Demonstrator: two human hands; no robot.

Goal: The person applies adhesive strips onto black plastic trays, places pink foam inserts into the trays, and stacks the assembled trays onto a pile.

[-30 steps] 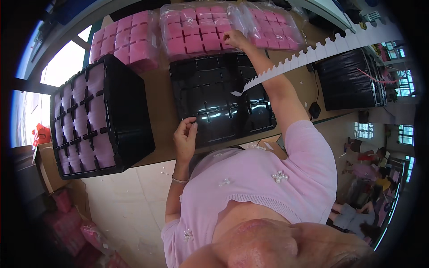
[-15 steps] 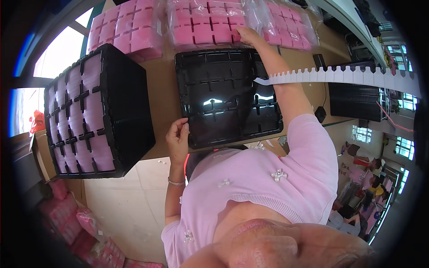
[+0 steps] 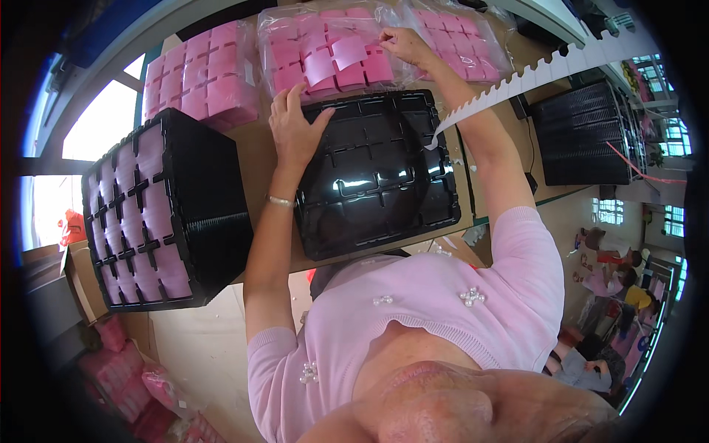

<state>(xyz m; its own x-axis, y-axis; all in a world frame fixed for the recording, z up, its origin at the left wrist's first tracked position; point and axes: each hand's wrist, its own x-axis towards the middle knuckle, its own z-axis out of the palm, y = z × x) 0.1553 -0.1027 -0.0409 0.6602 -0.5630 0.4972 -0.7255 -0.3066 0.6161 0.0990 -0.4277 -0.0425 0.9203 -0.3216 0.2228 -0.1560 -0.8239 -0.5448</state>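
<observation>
In front of me lies a shiny black plastic tray (image 3: 369, 173) with cross-shaped ridges. My left hand (image 3: 298, 133) is held over its far left corner, fingers spread, with nothing in them. Beyond the tray is a bagged stack of pink foam sheets (image 3: 288, 53) with cross-shaped slots. My right hand (image 3: 408, 48) is at the stack's right side, fingers pinched at the edge of a pale pink foam sheet (image 3: 348, 52), part of which is raised. The fingertips' exact contact is hard to make out. A white toothed strip (image 3: 517, 87) passes over my right forearm to the tray.
At left stands a tall stack of black trays (image 3: 210, 203) with pale pink foam showing in the slots. More pink foam stacks (image 3: 199, 70) are at the back. Nested black trays (image 3: 580, 136) stand at right. Several people (image 3: 613, 273) are further off at right.
My left hand has left the tray's near left edge and moved up to its far left corner, opening. My right hand has shifted slightly away from me. Part of a foam sheet has risen.
</observation>
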